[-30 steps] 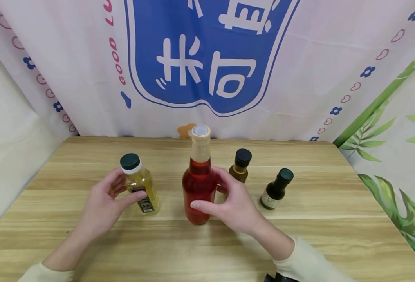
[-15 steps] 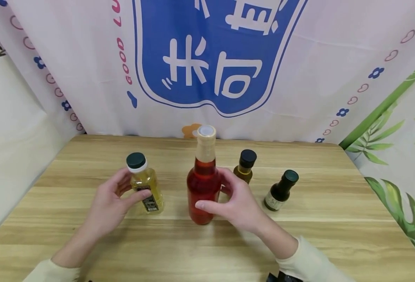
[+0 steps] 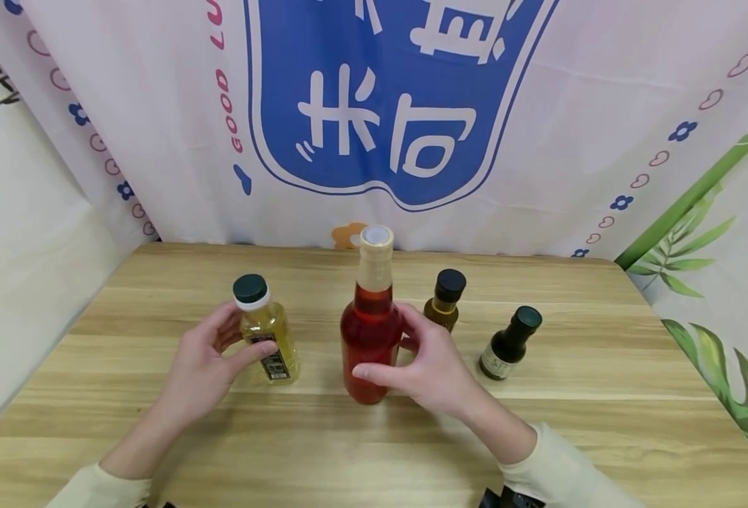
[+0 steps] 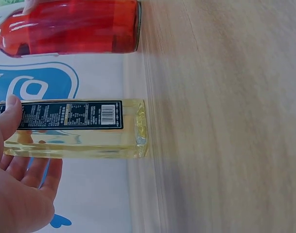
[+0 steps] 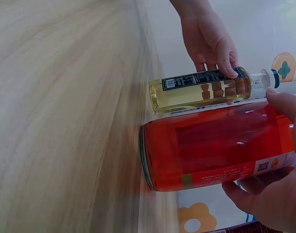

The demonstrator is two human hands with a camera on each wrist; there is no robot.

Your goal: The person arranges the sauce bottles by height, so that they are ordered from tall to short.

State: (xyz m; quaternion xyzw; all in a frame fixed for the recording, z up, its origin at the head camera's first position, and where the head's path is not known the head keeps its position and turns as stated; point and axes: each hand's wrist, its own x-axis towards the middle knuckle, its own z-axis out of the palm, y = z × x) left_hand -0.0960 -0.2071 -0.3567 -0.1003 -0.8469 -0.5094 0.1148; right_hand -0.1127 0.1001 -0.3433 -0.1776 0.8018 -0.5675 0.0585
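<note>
My left hand [image 3: 199, 363] grips a clear, squarish bottle of pale yellow liquid [image 3: 269, 321] with a dark green cap. The thumb lies on its black label [image 4: 65, 115], and the fingers curl behind it. To its right stands a taller bottle of red liquid [image 3: 369, 339] with a cream-coloured neck. Around its right side my right hand [image 3: 434, 370] is curled, thumb across the front. Both bottles are upright on the wooden table [image 3: 323, 451], a hand's width or so apart. A white label strip with a code [image 5: 271, 164] shows on the red bottle in the right wrist view.
Just behind the right hand stands a small black-capped bottle [image 3: 444, 310], partly hidden by it. Farther right is a small dark bottle [image 3: 507, 347] with a pale label. A printed curtain [image 3: 183, 141] hangs along the table's back edge.
The head view has shifted slightly, so everything sits a little farther right in the picture. Both hands keep their hold, and the bottles stay in place on the table.
</note>
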